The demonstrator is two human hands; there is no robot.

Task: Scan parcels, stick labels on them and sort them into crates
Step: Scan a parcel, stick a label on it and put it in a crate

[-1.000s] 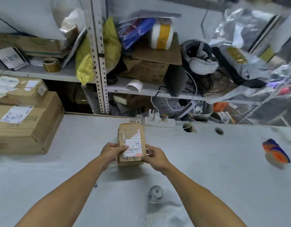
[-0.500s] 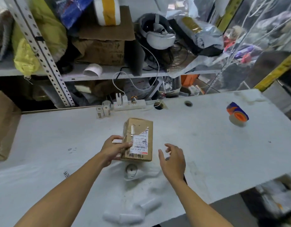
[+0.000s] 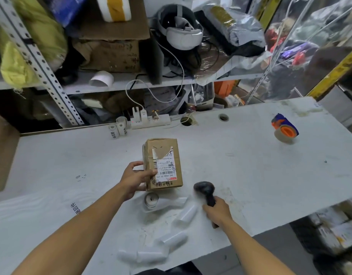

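Parcel [image 3: 163, 163] sits on the white table [image 3: 250, 165] at frame centre, long axis running near-to-far, shipping label [image 3: 165, 167] face up with the barcode at its near end. Left hand [image 3: 135, 178] grips the parcel's left edge, thumb over the top and fingers curled round the side; right hand [image 3: 217, 213] is wrapped round the handle of the black scanner [image 3: 205, 192], just right of and below the parcel, not touching it. Scanner head points up-left toward the label, so my read is the right hand only needs a short tilt left to hit the barcode.
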